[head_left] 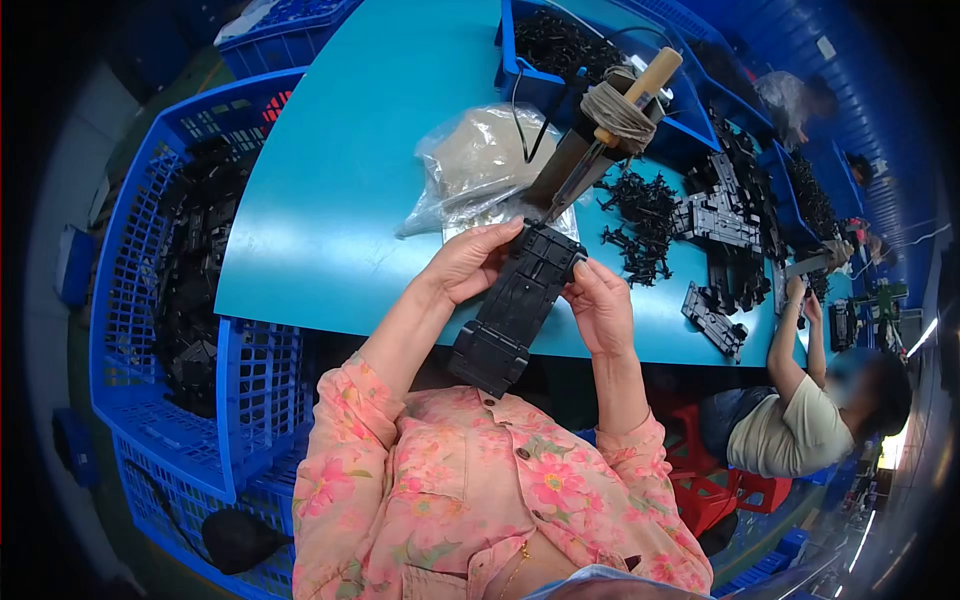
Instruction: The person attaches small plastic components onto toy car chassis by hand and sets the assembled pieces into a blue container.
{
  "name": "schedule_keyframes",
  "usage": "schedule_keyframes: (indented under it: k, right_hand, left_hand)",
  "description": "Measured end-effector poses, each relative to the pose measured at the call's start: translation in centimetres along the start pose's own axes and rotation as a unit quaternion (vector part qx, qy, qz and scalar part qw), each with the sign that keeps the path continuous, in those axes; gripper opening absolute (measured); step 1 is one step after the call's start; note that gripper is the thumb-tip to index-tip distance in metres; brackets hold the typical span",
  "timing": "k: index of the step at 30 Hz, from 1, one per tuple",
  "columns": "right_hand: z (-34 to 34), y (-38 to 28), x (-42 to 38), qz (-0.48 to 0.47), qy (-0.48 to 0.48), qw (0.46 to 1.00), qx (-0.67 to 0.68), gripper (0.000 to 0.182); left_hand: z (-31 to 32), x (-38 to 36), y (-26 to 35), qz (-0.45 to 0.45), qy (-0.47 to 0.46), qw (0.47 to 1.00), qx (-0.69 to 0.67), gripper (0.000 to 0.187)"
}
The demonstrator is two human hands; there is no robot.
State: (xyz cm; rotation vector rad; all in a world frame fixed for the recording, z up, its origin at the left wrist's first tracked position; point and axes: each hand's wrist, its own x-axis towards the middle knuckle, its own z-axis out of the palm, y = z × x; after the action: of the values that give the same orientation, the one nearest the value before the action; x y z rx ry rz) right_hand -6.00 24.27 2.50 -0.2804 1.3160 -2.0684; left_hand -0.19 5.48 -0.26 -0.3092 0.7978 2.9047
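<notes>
Both hands hold one long black plastic chassis part point(515, 305), tilted in front of my chest at the table's near edge. My left hand point(470, 262) is closed on its upper left side, thumb near the top end. On the upper right edge, my right hand point(603, 305) pinches it between thumb and fingers. A soldering iron with a wooden handle point(655, 75) is tied with cloth strips to a stand, pointing down. Its lower end comes right to the chassis part's top edge. Behind my left hand lies a clear plastic bag point(480, 160).
Small black parts point(640, 220) are heaped right of the iron, beside stacked chassis pieces point(720, 215). Blue bins point(510, 75) of black parts line the back. Left of the turquoise table point(330, 200) stands a blue crate point(125, 230) of black pieces. A co-worker point(800, 430) sits at right.
</notes>
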Motion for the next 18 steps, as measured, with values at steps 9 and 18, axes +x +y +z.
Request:
schedule_keyframes:
  k: [9, 18]
  right_hand:
    - [0.26, -0.14, -0.07, -0.001, 0.001, 1.000, -0.004, 0.017]
    - [0.23, -0.07, -0.09, 0.000, 0.001, 1.000, 0.002, 0.017]
  left_hand:
    - [0.07, -0.05, -0.01, 0.003, 0.001, 1.000, 0.000, 0.023]
    - [-0.02, 0.02, -0.02, 0.000, 0.000, 1.000, 0.003, 0.023]
